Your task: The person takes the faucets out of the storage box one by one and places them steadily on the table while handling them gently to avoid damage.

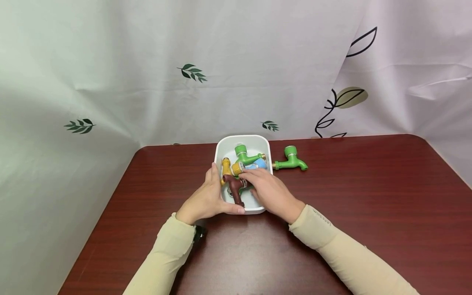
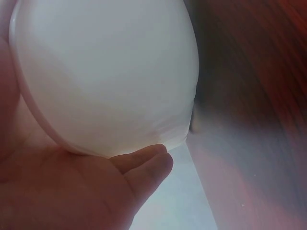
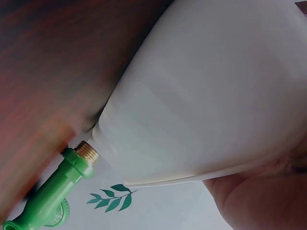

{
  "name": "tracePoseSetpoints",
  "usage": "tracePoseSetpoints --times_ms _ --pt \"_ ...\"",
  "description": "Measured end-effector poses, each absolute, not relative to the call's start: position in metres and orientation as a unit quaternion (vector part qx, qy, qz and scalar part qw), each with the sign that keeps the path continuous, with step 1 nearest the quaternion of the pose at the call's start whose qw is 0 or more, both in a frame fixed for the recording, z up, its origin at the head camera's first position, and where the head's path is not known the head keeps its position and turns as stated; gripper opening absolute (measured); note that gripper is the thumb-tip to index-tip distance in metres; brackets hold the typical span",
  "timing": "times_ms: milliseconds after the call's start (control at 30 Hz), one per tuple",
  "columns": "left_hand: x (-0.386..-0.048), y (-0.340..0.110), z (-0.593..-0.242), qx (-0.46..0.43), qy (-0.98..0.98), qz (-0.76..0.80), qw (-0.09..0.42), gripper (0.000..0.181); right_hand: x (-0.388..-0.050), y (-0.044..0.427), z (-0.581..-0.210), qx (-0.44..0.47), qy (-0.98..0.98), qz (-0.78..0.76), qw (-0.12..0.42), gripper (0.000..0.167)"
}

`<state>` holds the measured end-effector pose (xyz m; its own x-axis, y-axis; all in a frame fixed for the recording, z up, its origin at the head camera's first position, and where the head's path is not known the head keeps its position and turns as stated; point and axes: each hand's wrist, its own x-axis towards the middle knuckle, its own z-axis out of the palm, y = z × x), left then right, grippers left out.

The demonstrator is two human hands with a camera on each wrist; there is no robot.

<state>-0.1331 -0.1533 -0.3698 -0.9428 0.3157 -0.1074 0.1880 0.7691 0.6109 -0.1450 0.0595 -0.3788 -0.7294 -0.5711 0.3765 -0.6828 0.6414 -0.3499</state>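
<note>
- At the near left corner of a white bin (image 1: 259, 143), the left hand (image 1: 206, 198) pressed its fairly straight fingers on the outside wall, with its thumb along the near edge.
- Over the bin's right edge, the right hand (image 1: 272, 192) reached in and pinched the brown tap (image 1: 234, 189) by its knob end. Part of the knob was hidden.
- The brown tap was inside the bin, near the front, on top of other taps, with one end pointing at the near wall.
- Just behind it were a yellow tap (image 1: 226, 166) by the left wall and a blue tap (image 1: 259, 164), partly covered by the right hand.
- A green tap (image 1: 250, 158) lay farther back in the bin.
- Outside, just beside the right wall, another green tap (image 1: 291, 163) lay on the red-brown table (image 1: 368, 196), its gold screw end toward the bin.
- Behind the table hung a pale cloth (image 1: 236, 61) with leaf pictures.
</note>
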Motion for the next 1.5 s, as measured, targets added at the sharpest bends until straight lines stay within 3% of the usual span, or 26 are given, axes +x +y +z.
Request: tracePoseSetpoints --times_ms 600,1500 --pt "-0.1324 -0.1543 -0.3715 0.132 0.934 0.316 0.105 0.154 -0.1447 0.0605 -0.3806 0.336 -0.902 0.223 0.157 0.041" --pt "-0.1325 -0.1540 -0.3694 0.131 0.934 0.314 0.107 0.154 -0.1472 0.0670 -0.3804 0.352 -0.893 0.224 0.168 0.035"
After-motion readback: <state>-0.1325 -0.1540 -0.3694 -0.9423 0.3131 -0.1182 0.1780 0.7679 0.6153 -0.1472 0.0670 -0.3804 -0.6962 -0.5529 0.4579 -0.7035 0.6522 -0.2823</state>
